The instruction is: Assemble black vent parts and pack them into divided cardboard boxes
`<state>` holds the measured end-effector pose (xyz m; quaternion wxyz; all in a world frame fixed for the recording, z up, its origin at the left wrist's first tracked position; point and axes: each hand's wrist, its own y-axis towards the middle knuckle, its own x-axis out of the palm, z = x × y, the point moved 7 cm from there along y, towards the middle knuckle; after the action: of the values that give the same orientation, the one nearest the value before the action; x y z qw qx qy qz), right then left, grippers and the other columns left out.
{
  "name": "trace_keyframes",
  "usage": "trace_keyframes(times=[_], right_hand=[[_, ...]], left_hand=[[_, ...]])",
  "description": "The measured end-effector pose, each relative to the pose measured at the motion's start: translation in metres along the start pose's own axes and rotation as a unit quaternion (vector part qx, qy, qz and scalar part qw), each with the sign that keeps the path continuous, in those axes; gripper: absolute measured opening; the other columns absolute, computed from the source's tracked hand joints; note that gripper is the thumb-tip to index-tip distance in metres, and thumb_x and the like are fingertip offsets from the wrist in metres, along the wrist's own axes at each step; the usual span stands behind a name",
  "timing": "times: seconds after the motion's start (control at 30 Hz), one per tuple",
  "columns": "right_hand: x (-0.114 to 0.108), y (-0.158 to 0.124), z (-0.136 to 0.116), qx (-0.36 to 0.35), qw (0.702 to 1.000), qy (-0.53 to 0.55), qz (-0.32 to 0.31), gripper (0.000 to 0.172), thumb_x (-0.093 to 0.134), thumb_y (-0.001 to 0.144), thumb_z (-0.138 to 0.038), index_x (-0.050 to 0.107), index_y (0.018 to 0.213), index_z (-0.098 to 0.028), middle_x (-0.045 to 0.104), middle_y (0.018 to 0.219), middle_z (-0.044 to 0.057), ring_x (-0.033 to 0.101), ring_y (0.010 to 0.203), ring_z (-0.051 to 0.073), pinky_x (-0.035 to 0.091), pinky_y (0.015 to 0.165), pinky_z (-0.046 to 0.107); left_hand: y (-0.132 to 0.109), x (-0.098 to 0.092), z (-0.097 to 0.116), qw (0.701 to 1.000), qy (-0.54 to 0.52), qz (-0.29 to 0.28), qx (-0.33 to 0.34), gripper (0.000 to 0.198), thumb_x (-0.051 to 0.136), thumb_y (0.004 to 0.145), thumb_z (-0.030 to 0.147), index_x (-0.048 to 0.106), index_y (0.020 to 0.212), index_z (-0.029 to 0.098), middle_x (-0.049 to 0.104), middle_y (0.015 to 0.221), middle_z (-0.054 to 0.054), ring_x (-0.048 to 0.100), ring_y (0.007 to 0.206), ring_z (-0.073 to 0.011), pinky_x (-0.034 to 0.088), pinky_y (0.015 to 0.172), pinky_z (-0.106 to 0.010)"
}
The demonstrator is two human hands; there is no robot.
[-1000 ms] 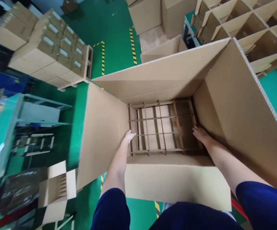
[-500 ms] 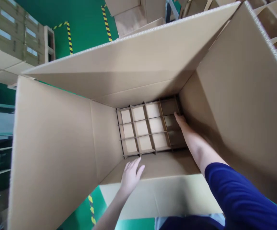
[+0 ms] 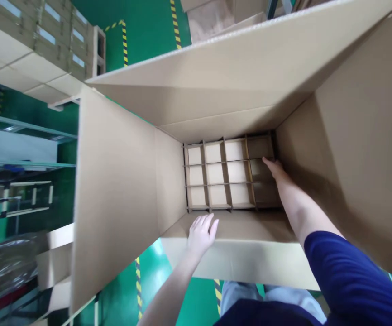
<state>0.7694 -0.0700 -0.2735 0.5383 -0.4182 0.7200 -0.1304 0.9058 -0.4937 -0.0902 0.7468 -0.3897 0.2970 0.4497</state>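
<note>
Large open carton (image 3: 124,181) stands on the green floor (image 3: 151,27), flaps up. Divider grid (image 3: 226,174) sits at the bottom — seated flat. Left hand (image 3: 201,233) lies spread and flat on the near inner wall, gripping nothing. Right hand (image 3: 274,168) reaches deep inside, fingers extended, touching the grid's right edge — no grasp visible.
</note>
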Motion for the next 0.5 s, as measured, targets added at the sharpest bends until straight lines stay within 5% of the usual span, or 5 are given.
trace_keyframes(times=[0.13, 0.27, 0.4, 0.5], right_hand=[[-0.023, -0.051, -0.037, -0.071, 0.996, -0.048, 0.037, 0.077, 0.067, 0.094, -0.04, 0.042, 0.151, 0.006, 0.047, 0.149, 0.035, 0.046, 0.143, 0.04, 0.037, 0.12, 0.046], [-0.067, -0.154, -0.08, -0.229, 0.967, -0.095, 0.067, 0.063, 0.06, 0.096, -0.037, 0.051, 0.146, -0.001, 0.043, 0.154, 0.03, 0.036, 0.149, 0.039, 0.031, 0.123, 0.048], [-0.169, -0.28, -0.08, -0.52, 0.799, -0.217, 0.212, 0.057, 0.059, 0.099, -0.049, 0.055, 0.144, -0.014, 0.035, 0.163, 0.019, 0.022, 0.155, 0.036, 0.018, 0.126, 0.058], [-0.264, -0.316, -0.028, -0.494, 0.744, -0.267, 0.364, 0.083, 0.055, 0.099, -0.06, 0.028, 0.162, -0.013, 0.023, 0.166, 0.026, 0.017, 0.156, 0.04, 0.022, 0.118, 0.067]], left_hand=[[0.008, 0.003, 0.011, 0.999, -0.008, -0.017, 0.034, 0.046, 0.044, 0.104, 0.049, 0.073, 0.128, 0.022, 0.075, 0.126, -0.013, 0.069, 0.12, -0.029, 0.051, 0.111, -0.042], [0.003, 0.009, 0.024, 0.979, 0.021, -0.153, 0.134, 0.052, 0.062, 0.097, 0.054, 0.068, 0.134, 0.019, 0.07, 0.137, -0.011, 0.064, 0.129, -0.0284, 0.046, 0.115, -0.039], [-0.013, 0.007, 0.019, 0.942, 0.141, -0.255, 0.168, 0.086, 0.085, 0.076, 0.057, 0.055, 0.147, 0.019, 0.066, 0.142, -0.015, 0.064, 0.127, -0.0351, 0.051, 0.104, -0.043], [-0.012, 0.002, 0.012, 0.95, 0.181, -0.224, 0.121, 0.08, 0.085, 0.075, 0.058, 0.063, 0.135, 0.011, 0.072, 0.126, -0.021, 0.069, 0.116, -0.0389, 0.054, 0.093, -0.043]])
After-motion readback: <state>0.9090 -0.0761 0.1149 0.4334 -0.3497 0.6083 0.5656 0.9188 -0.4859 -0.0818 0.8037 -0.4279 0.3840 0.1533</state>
